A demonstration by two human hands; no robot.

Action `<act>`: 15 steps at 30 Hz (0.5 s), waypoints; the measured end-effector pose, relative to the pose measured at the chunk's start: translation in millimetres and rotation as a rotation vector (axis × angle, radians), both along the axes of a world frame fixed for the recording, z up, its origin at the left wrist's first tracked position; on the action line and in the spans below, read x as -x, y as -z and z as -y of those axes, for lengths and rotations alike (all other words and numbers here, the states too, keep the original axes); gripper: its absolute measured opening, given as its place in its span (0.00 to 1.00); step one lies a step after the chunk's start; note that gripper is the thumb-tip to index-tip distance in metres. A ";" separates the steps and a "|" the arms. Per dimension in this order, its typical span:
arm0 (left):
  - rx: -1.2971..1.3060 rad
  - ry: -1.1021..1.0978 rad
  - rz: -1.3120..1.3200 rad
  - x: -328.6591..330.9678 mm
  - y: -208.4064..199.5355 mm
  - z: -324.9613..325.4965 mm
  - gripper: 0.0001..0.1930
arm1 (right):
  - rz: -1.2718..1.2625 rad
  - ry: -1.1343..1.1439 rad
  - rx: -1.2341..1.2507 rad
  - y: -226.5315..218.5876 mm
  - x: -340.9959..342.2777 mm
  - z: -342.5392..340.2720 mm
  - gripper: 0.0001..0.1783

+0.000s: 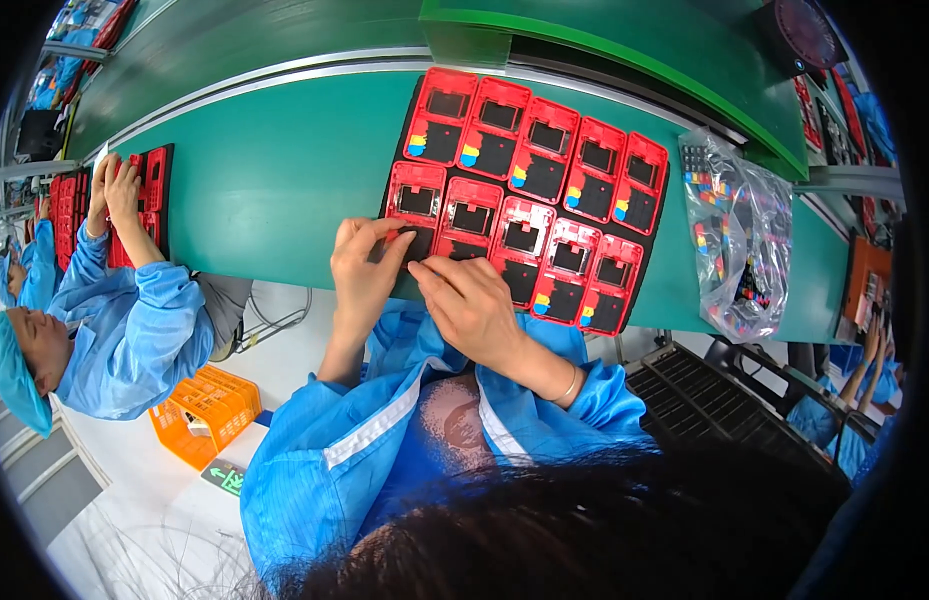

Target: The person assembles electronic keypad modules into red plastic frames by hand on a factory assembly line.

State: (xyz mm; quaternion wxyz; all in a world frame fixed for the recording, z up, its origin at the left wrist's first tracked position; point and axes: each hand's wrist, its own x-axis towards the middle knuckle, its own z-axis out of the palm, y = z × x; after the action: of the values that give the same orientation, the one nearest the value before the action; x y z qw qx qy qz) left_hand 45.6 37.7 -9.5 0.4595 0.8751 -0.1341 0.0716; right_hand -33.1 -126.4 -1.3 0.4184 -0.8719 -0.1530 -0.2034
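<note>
A black tray (659,225) on the green bench holds two rows of red plastic casings (544,137), each with a dark rectangular window. Small blue and yellow pieces (417,145) sit in the lower left part of every far-row casing and in two near-row ones at the right. At the tray's near left corner, my left hand (364,262) bends thumb and forefinger together over the lower part of the leftmost near casing (416,190). My right hand (472,302) is beside it, fingers curled and tips pinched near that casing's lower edge. Whatever lies between either hand's fingertips is too small or hidden.
Right of the tray lies a clear plastic bag (739,240) of small coloured pieces. A green-edged shelf (624,50) runs along the back. To the left, a co-worker in blue (134,330) handles red casings (154,195). An orange crate (206,412) stands on the floor.
</note>
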 end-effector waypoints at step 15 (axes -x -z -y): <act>-0.519 0.339 0.423 6.9 14.5 -32.3 0.21 | 0.009 0.147 0.525 5.3 -3.2 -8.0 0.23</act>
State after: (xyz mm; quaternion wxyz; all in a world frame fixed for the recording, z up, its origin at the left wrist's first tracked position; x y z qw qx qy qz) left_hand 38.7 70.0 -24.0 0.1897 0.8937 -0.3828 0.1372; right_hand -29.9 -118.3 -6.7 0.1614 -0.9583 -0.1389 -0.1904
